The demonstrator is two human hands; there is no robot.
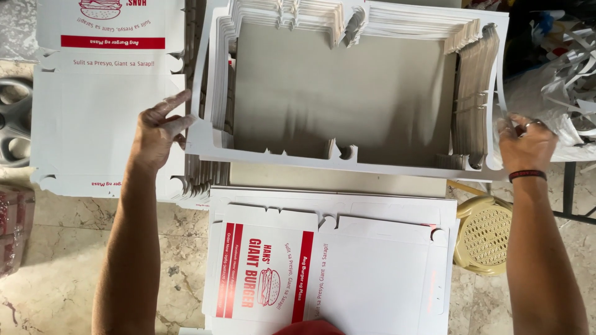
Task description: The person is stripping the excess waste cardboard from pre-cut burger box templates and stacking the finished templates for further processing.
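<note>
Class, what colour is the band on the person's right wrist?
The wristband is dark, black with a reddish edge, shown in the head view just below the right hand.
</note>
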